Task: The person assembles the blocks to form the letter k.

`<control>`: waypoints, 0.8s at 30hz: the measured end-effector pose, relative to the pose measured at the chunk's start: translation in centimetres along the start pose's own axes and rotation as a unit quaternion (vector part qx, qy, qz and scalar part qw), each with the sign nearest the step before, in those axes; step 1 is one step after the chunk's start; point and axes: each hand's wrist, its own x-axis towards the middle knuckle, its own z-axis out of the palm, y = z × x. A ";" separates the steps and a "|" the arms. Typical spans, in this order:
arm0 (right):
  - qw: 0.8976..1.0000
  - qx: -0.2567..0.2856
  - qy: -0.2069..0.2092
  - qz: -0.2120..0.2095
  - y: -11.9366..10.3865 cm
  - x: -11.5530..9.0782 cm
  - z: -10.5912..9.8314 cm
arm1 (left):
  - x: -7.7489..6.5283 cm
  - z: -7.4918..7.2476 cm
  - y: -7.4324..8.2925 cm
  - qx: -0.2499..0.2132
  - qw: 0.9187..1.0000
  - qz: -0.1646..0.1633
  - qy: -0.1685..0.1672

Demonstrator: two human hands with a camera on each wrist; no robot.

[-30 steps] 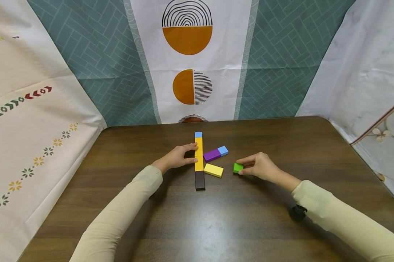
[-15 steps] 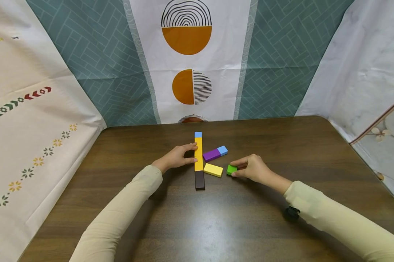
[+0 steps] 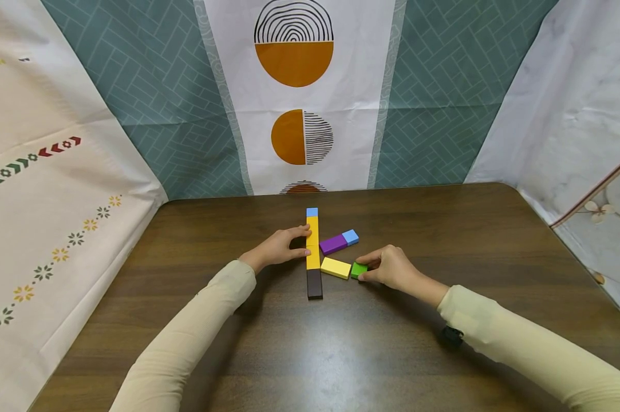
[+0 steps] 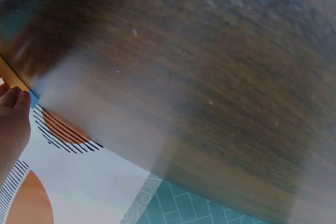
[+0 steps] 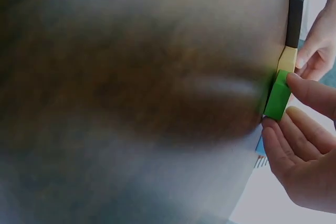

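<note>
Pinched between thumb and fingers of my right hand [image 3: 392, 268] is a small green block [image 3: 358, 270], lying at the right end of a pale yellow block [image 3: 335, 268]. The right wrist view shows the green block [image 5: 278, 95] up close, thumb on one side, fingers on the other. My left hand [image 3: 276, 247] touches the left side of two orange-yellow blocks [image 3: 312, 243] with thumb and fingertips. These stand in a straight row with a blue block [image 3: 312, 212] at the far end and a black block [image 3: 315, 284] at the near end.
Right of the row, a purple block [image 3: 333, 244] slants outward with a light blue block [image 3: 350, 237] at its tip. All lie on a dark wooden table [image 3: 310, 355]. A patterned cloth [image 3: 310, 103] hangs behind the far edge.
My right hand has slid the green block leftward along the table, up to the pale yellow block's end. The left hand and the row have stayed in place.
</note>
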 end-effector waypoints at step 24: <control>0.999 -0.007 -0.026 -0.025 -0.1 -0.1 0.0 | 0.0 0.0 0.1 -0.004 1.000 0.000 -0.003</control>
